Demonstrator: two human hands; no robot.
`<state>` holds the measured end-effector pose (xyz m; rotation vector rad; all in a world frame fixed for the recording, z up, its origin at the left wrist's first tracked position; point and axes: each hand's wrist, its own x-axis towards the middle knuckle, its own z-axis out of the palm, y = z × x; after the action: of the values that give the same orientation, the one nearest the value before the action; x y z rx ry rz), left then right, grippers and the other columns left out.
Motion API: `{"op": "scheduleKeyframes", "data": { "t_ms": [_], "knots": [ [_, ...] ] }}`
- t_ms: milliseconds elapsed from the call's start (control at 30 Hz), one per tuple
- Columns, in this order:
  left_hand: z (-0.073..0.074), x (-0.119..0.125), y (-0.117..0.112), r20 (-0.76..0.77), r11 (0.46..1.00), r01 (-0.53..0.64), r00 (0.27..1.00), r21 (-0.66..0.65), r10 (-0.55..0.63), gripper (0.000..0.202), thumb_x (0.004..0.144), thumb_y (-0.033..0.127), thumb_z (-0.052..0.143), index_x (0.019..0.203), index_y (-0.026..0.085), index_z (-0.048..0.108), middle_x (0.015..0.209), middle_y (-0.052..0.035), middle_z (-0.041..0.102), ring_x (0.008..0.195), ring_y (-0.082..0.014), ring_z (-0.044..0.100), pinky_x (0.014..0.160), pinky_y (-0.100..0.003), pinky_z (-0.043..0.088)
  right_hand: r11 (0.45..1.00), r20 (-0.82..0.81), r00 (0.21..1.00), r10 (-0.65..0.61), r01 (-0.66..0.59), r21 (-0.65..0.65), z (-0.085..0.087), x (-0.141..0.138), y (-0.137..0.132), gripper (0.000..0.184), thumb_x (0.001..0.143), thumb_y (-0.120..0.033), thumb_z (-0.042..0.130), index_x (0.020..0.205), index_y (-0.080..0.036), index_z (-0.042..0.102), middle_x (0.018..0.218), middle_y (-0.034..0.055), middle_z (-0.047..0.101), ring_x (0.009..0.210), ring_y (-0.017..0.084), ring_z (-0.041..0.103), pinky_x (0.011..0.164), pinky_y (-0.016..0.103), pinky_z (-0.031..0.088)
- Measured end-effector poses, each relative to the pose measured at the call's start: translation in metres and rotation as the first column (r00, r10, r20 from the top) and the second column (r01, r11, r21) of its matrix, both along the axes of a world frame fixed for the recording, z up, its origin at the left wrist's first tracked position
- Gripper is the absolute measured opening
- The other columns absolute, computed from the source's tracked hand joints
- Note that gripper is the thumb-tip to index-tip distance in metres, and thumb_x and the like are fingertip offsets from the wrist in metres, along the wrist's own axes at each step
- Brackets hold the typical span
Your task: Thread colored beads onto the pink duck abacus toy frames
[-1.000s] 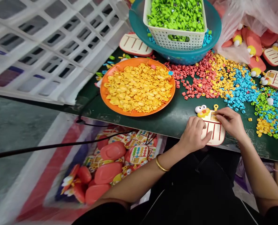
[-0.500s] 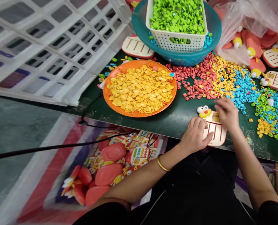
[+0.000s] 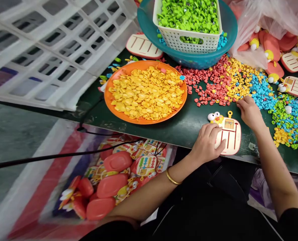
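A cream toy board (image 3: 228, 136) with a yellow duck head and slots lies near the front edge of the dark green table (image 3: 189, 125). My left hand (image 3: 207, 142) rests on the board's left side, fingers curled over it, holding it down. My right hand (image 3: 249, 110) reaches past the board to the edge of the loose pile of red, yellow and blue beads (image 3: 229, 83); its fingers are bent down at the beads, and what they hold is hidden.
An orange plate of yellow pieces (image 3: 146, 92) sits left of the board. A teal bowl (image 3: 189, 58) holds a white basket of green pieces (image 3: 188, 20). A white crate (image 3: 51, 50) stands at left. More toy boards lie at right and in a bag below.
My right hand left the toy board and moved up and right to the bead pile. My left hand stayed on the board.
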<state>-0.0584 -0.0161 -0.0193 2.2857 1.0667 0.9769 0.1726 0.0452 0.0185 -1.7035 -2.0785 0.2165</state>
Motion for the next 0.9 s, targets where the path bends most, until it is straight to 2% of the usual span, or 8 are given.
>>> {"op": "scheduleKeyframes", "data": {
  "t_ms": [100,267,367,467,567,667,767,900],
  "knots": [
    [0.001,-0.002,0.001,0.014,1.000,0.017,1.000,-0.005,-0.017,0.034,0.087,0.032,0.060,0.117,0.014,0.056,0.117,-0.0155,0.060,0.113,-0.0308,0.053,0.100,-0.050,0.047,0.998,-0.227,0.972,-0.061,0.052,-0.047,0.005,-0.003,-0.039,0.022,0.096,-0.027,0.050,0.095,-0.023,0.073,0.092,0.0068,0.060,0.090,0.022,0.058,0.081,0.037,0.050],
    [-0.001,-0.001,0.001,-0.035,1.000,-0.021,0.999,0.007,0.021,0.034,0.087,0.039,0.062,0.111,0.017,0.054,0.110,-0.0132,0.058,0.108,-0.0307,0.053,0.096,-0.050,0.046,0.960,-0.467,0.840,-0.278,0.256,-0.111,-0.012,-0.020,-0.074,0.016,0.090,-0.031,0.058,0.092,-0.022,0.071,0.089,0.0054,0.062,0.085,0.020,0.060,0.069,0.032,0.051],
    [-0.003,0.001,0.000,-0.041,0.994,-0.110,0.993,0.015,0.111,0.038,0.084,0.045,0.065,0.106,0.018,0.051,0.107,-0.0128,0.055,0.103,-0.0300,0.052,0.091,-0.049,0.048,0.967,-0.459,0.852,-0.250,0.239,-0.085,-0.015,-0.025,-0.071,0.015,0.091,-0.028,0.056,0.086,-0.022,0.068,0.087,0.0048,0.063,0.085,0.020,0.060,0.073,0.033,0.051],
    [-0.004,0.002,0.000,-0.026,0.992,-0.123,0.992,-0.001,0.123,0.038,0.084,0.046,0.066,0.104,0.018,0.048,0.106,-0.0123,0.054,0.101,-0.0283,0.052,0.089,-0.047,0.049,0.983,-0.437,0.881,-0.182,0.160,-0.088,-0.009,-0.024,-0.066,0.015,0.091,-0.024,0.054,0.085,-0.022,0.068,0.087,0.0042,0.065,0.085,0.020,0.060,0.078,0.035,0.050],
    [-0.003,0.001,0.000,-0.022,0.997,-0.081,0.996,0.011,0.082,0.038,0.086,0.043,0.065,0.109,0.017,0.049,0.115,-0.0146,0.056,0.110,-0.0298,0.052,0.095,-0.047,0.047,0.982,-0.394,0.900,-0.186,0.165,-0.088,-0.006,-0.024,-0.065,0.014,0.090,-0.023,0.055,0.086,-0.022,0.069,0.087,0.0045,0.064,0.084,0.020,0.059,0.078,0.035,0.050],
    [0.001,-0.001,0.002,-0.055,0.999,0.031,0.998,0.006,-0.031,0.037,0.092,0.038,0.059,0.122,0.018,0.050,0.127,-0.0141,0.058,0.125,-0.0302,0.049,0.104,-0.047,0.043,0.969,-0.401,0.882,-0.246,0.235,-0.078,-0.009,-0.024,-0.067,0.013,0.089,-0.026,0.059,0.085,-0.022,0.070,0.085,0.0040,0.062,0.082,0.020,0.059,0.074,0.035,0.050],
    [0.006,-0.001,0.004,-0.086,0.992,0.125,0.988,-0.034,-0.128,0.036,0.096,0.036,0.053,0.127,0.019,0.052,0.131,-0.0123,0.060,0.128,-0.0286,0.050,0.107,-0.046,0.042,0.964,-0.387,0.885,-0.260,0.260,-0.052,-0.012,-0.025,-0.071,0.015,0.090,-0.027,0.060,0.086,-0.023,0.074,0.086,0.0041,0.062,0.083,0.020,0.060,0.074,0.035,0.050],
    [0.008,0.000,0.005,-0.088,0.992,0.124,0.988,-0.031,-0.126,0.039,0.097,0.037,0.052,0.130,0.016,0.051,0.131,-0.0135,0.061,0.127,-0.0290,0.050,0.106,-0.046,0.043,0.962,-0.307,0.917,-0.253,0.274,0.025,-0.012,-0.029,-0.075,0.020,0.092,-0.025,0.056,0.091,-0.023,0.077,0.088,0.0055,0.060,0.083,0.020,0.059,0.076,0.035,0.051]
  ]
}}
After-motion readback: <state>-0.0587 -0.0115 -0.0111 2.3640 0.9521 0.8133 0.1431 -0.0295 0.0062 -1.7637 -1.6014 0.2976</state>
